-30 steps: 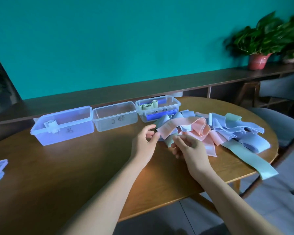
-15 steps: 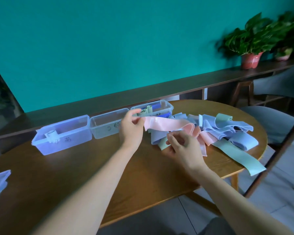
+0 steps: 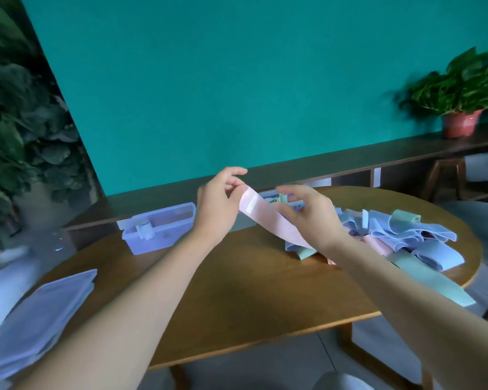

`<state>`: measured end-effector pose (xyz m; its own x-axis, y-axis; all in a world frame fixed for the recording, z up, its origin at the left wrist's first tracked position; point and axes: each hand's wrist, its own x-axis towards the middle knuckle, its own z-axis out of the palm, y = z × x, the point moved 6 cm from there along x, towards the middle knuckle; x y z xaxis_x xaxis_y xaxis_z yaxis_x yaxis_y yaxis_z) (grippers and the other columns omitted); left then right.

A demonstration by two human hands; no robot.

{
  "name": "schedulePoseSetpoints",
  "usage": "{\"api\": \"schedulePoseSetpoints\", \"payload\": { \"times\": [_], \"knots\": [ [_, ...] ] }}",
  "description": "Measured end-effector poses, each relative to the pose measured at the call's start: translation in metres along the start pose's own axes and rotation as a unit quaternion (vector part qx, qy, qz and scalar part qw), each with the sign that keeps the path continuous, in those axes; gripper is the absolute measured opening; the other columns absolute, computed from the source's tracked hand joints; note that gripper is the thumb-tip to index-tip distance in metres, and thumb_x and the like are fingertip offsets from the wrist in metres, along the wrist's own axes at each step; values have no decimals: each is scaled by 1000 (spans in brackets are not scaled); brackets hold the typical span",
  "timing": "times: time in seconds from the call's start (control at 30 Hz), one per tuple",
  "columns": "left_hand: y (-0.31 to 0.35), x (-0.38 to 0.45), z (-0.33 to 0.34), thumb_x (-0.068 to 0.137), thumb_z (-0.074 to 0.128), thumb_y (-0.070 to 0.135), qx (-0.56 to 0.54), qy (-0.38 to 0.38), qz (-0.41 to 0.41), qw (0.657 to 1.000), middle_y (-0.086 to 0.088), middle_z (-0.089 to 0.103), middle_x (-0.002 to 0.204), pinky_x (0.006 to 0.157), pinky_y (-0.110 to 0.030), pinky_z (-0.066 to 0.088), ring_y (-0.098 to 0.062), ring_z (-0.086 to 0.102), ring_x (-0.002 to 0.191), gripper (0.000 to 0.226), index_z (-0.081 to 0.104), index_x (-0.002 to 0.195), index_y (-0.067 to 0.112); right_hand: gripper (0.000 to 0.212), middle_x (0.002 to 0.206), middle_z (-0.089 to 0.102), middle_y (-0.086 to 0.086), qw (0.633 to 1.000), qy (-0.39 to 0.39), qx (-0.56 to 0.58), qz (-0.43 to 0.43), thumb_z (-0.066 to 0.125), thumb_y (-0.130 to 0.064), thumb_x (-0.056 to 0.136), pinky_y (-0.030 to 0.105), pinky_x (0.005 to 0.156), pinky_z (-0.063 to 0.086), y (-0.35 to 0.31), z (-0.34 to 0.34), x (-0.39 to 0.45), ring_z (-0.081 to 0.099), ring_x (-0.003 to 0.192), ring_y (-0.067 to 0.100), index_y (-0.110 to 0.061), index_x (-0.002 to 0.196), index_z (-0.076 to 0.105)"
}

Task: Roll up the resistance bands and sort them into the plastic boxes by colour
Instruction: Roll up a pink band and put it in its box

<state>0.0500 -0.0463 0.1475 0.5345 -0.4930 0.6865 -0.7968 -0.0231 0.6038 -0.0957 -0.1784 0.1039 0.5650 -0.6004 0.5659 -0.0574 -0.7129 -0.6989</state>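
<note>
The left hand (image 3: 219,204) pinches the pink band's (image 3: 268,218) free end. The band slopes down-right under the right hand (image 3: 312,218), which holds it lightly, to the pile (image 3: 406,237). Rolling starts at the left hand.

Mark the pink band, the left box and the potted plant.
pink band (image 3: 268,218), head view, on its raised flat stretch
left box (image 3: 164,237), head view, on its front wall
potted plant (image 3: 459,123), head view, on its red pot

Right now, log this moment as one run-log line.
left hand: pinches pink band end | right hand: holds band farther along | band: lifted, unrolled | pile: on table
</note>
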Motion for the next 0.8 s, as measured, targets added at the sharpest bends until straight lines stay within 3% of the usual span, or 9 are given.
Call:
{"api": "schedulePoseSetpoints", "payload": {
  "times": [0.13,0.23,0.33,0.53,0.7,0.8],
  "knots": [
    [11,-16,-27,92,64,4,-1,3,20,1000,14,71,91,80,-11,49,-1,65,87,30,70,110,28,39,123,66,-14,997,-63,19,-44,67,-35,96,21,96,45,-37,21,6,58,109,3,-27,134,63],
    [19,-27,-50,93,64,6,7,1,27,1000,16,71,94,80,-9,49,0,65,90,28,70,109,29,29,110,73,-13,991,-107,47,-61,69,-36,94,15,85,55,-61,34,3,66,93,-2,-24,120,73],
    [28,-36,-73,93,64,5,4,11,31,999,16,71,95,80,-11,50,1,65,90,27,71,108,27,20,95,76,-11,981,-136,112,-76,73,-30,91,9,77,53,-82,43,-4,70,86,-1,-17,106,78],
    [46,-47,-119,91,69,4,-21,46,19,999,8,73,95,83,-18,54,-1,67,87,23,72,108,20,15,81,76,4,947,-155,280,-35,74,-11,90,19,68,56,-117,51,-13,70,69,10,1,98,76],
    [58,-51,-153,88,76,17,-73,64,1,995,5,75,90,86,-30,57,-9,71,88,21,71,108,21,17,92,75,22,918,-176,355,-11,76,-15,88,42,84,62,-143,52,-15,69,78,26,0,97,76],
    [63,-56,-165,88,77,19,-94,57,-14,994,2,76,85,81,-34,58,-15,73,83,22,70,108,22,10,89,74,20,900,-187,393,-4,76,-14,88,46,89,59,-155,49,-16,68,79,27,-5,93,76]
  ]
}}
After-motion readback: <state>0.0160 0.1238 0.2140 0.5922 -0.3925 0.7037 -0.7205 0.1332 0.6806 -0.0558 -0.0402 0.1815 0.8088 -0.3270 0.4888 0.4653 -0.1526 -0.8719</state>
